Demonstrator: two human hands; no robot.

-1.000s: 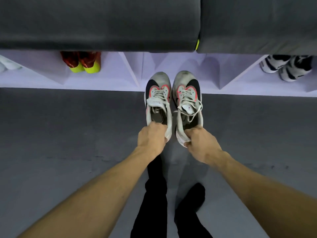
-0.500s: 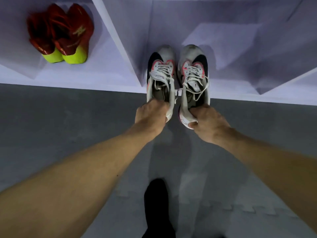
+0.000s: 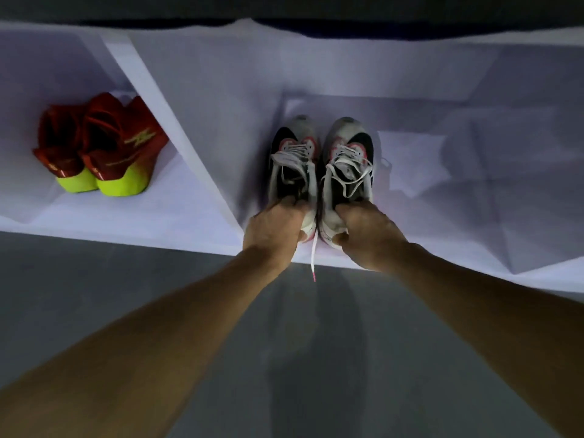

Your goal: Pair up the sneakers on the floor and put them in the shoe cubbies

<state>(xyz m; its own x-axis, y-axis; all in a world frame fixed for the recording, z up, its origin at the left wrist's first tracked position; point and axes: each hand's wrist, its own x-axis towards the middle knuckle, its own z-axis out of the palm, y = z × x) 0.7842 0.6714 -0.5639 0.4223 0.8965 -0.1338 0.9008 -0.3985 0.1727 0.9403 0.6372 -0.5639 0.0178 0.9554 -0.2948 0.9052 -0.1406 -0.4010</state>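
Change since half a second back: I've pushed the pair forward, and both grey-and-black sneakers now sit well inside the middle shoe cubby (image 3: 410, 172) instead of hanging over its front lip; the heels are just inside the edge. My read is that placement is nearly finished and only the release is left. My left hand (image 3: 273, 230) has fingers curled over the heel collar of the left sneaker (image 3: 292, 162), and my right hand (image 3: 366, 235) pinches the heel of the right sneaker (image 3: 350, 159), thumb under and fingers over the collar. The shoes are side by side, touching, toes pointing to the back wall. One loose white lace (image 3: 313, 260) with a pink tip trails out over the cubby edge toward the grey floor (image 3: 158, 295); it could snag, I think. Counts: two sneakers in hand, one pair. Two red high-tops with neon yellow soles (image 3: 104, 147) stand in the cubby to the left, past the divider (image 3: 170, 131), heels out. So four shoes, two pairs, and two cubbies plainly in view. No other sneakers show on the floor from here.
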